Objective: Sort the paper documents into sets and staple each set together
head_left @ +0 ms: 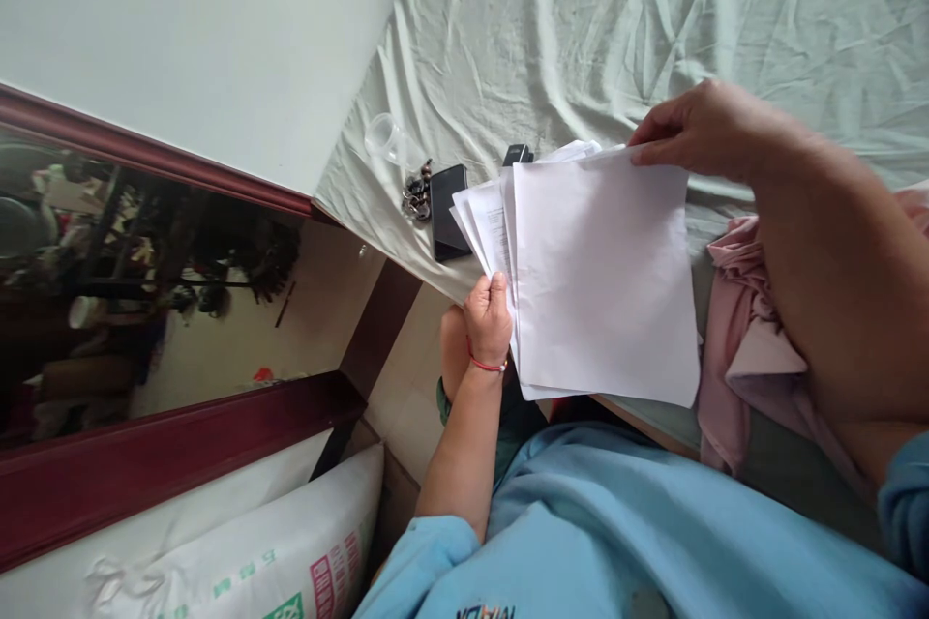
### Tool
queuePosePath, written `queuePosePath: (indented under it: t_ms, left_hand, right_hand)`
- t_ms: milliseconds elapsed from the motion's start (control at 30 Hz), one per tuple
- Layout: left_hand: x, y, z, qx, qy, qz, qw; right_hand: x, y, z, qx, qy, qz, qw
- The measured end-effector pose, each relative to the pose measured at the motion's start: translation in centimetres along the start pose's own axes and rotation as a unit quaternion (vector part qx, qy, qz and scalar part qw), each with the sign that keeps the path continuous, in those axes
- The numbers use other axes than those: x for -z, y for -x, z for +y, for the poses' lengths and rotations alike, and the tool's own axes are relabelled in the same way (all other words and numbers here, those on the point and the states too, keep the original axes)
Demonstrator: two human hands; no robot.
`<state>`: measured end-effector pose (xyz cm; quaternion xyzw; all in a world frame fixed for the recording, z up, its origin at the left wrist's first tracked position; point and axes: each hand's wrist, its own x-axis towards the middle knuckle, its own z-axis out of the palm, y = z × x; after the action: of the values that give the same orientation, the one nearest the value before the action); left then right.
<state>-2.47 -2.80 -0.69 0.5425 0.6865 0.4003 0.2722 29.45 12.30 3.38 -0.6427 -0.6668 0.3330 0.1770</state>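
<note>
My left hand (pixel 488 319) grips the lower left edge of a fanned stack of white paper sheets (pixel 602 280), thumb on top; a red string bracelet sits on that wrist. My right hand (pixel 697 131) pinches the top right corner of the front sheet. The sheets are held above the edge of a bed covered with a pale green sheet (pixel 616 19). Some faint print shows on the rear pages at the left of the fan.
On the bed's corner lie a black phone (pixel 446 211), a bunch of keys (pixel 416 193), a clear plastic cup (pixel 388 139) on its side and a small black object (pixel 518 155). Pink cloth (pixel 747 329) lies at right. A white sack (pixel 239 551) leans below left.
</note>
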Motion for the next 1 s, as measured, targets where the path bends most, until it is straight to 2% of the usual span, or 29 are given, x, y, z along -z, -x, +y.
queuePosePath:
  t_ms: [200,400,500,600,800,1000]
  left_hand:
    - [-0.1,0.0,-0.1,-0.003,0.011,0.001,1.000]
    - [0.0,-0.1,0.2,-0.021,-0.025,-0.010,0.999]
    - [0.1,-0.1,0.4,-0.035,-0.043,-0.027,0.998]
    - [0.2,-0.2,0.6,-0.036,-0.043,-0.041,0.998]
    - [0.1,-0.3,0.5,-0.032,-0.028,-0.038,0.998]
    - [0.1,-0.1,0.6,-0.030,-0.030,-0.031,0.999]
  right_hand:
    - [0.3,0.5,-0.4,0.014,-0.042,0.004,0.999]
    - [0.5,1.1,-1.8,-0.019,-0.047,0.097,0.994]
    - [0.3,1.2,-1.9,-0.005,-0.051,0.120,0.991]
    - [0.2,1.2,-1.9,0.009,-0.057,0.110,0.992]
    - [0.0,1.5,-2.3,0.025,-0.036,0.035,0.998]
    - [-0.2,1.2,-2.1,0.020,-0.007,0.012,1.000]
